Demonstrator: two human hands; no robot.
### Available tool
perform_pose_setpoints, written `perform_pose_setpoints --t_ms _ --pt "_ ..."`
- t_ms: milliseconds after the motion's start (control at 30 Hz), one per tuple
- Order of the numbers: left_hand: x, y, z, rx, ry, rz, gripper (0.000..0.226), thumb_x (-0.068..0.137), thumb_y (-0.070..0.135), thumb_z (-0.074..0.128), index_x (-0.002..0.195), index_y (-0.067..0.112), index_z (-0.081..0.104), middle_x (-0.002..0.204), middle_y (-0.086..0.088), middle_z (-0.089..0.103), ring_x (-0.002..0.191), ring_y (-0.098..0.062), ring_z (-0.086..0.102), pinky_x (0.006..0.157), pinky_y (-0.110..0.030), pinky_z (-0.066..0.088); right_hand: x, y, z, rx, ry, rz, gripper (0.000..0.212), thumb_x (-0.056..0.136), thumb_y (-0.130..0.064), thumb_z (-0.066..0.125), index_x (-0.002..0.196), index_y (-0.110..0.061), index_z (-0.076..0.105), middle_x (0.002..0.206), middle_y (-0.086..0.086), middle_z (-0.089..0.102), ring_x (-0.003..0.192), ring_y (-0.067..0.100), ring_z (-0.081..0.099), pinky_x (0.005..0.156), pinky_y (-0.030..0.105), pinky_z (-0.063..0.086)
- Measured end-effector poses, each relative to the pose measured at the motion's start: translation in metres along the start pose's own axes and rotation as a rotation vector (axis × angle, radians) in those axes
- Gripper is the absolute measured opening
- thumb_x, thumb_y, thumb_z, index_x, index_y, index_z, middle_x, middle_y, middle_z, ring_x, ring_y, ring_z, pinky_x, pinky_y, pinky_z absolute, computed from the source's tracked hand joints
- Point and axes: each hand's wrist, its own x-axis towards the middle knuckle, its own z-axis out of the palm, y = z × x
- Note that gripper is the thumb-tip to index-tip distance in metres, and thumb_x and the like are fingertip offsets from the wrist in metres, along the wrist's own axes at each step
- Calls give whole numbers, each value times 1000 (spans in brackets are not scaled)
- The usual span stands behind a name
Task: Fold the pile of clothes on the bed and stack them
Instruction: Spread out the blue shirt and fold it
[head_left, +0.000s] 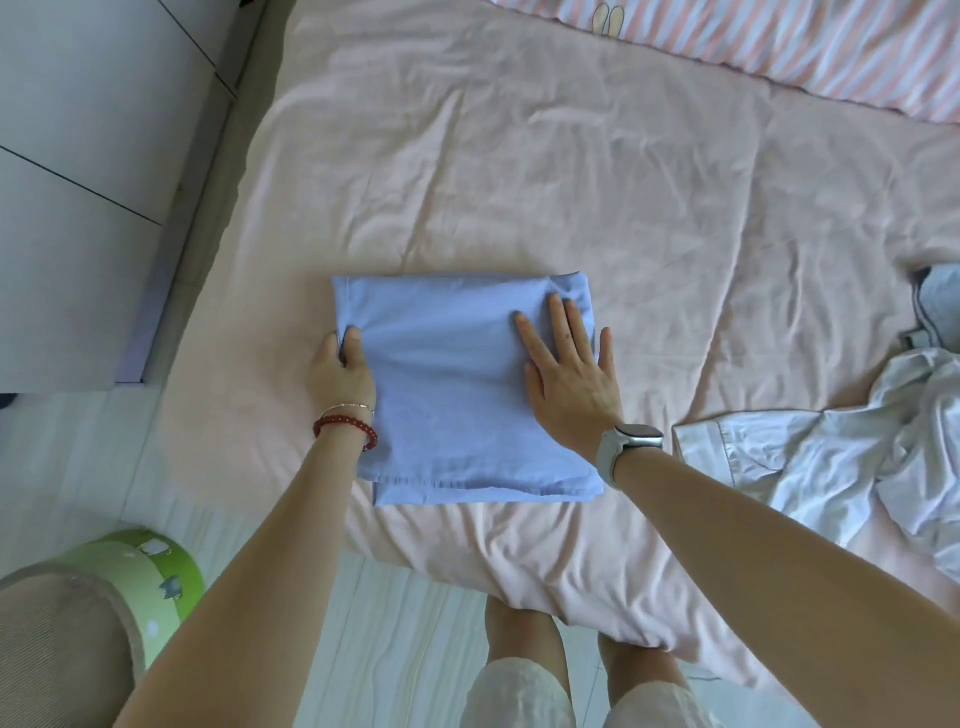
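A light blue garment (457, 395) lies folded into a rectangle on the pink bed sheet (571, 182), near the bed's front edge. My left hand (340, 371) grips its left edge, thumb on top and fingers curled under the fabric. On its right half lies my right hand (571, 369), flat with the fingers spread, pressing the cloth down. To the right sits a crumpled pile of unfolded clothes: a white shirt (810, 467) and a grey piece (935, 301).
A striped pink and white quilt (831, 41) lies across the far end of the bed. White wardrobe doors (78, 156) stand at the left. By the bed's front left corner, a green round stool (130, 582) stands on the pale floor.
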Motion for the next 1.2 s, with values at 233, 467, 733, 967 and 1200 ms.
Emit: perform_pose_setpoints --t_ms 233,467,733,967,1200 --pt "1 -10 5 120 -74 -52 31 98 18 39 70 5 36 60 2 35 69 -23 38 56 -23 21 -69 7 33 259 83 75 59 92 -24 38 146 -10 21 153 14 21 140 30 23 107 42 30" --pt "-11 -18 2 -13 -9 -160 31 90 25 51 98 -6 51 91 -17 58 83 -36 53 71 -35 43 -118 19 36 1056 -44 795 27 87 1 53 114 -1 55 83 0 63 74 21 59 74 37 51" --pt "-46 -38 -20 191 -132 -270 84 72 58 62 139 14 35 141 -9 37 130 -31 30 105 -49 31 -108 25 18 864 106 785 24 89 -4 48 111 -8 58 104 5 61 88 17 52 76 24 36" --pt "-11 -23 -19 -218 -320 -290 43 86 26 64 122 7 53 121 -7 60 111 -24 58 97 -40 46 -27 22 -17 1199 1 620 32 94 -23 51 125 -13 48 103 -3 56 94 13 54 66 5 41" --pt "-20 13 -11 -196 -302 -31 23 85 3 61 105 10 51 100 -3 61 97 -18 59 85 -29 44 -20 15 -28 1262 37 584 17 89 -15 61 101 -11 50 85 -2 55 72 6 52 56 5 43"
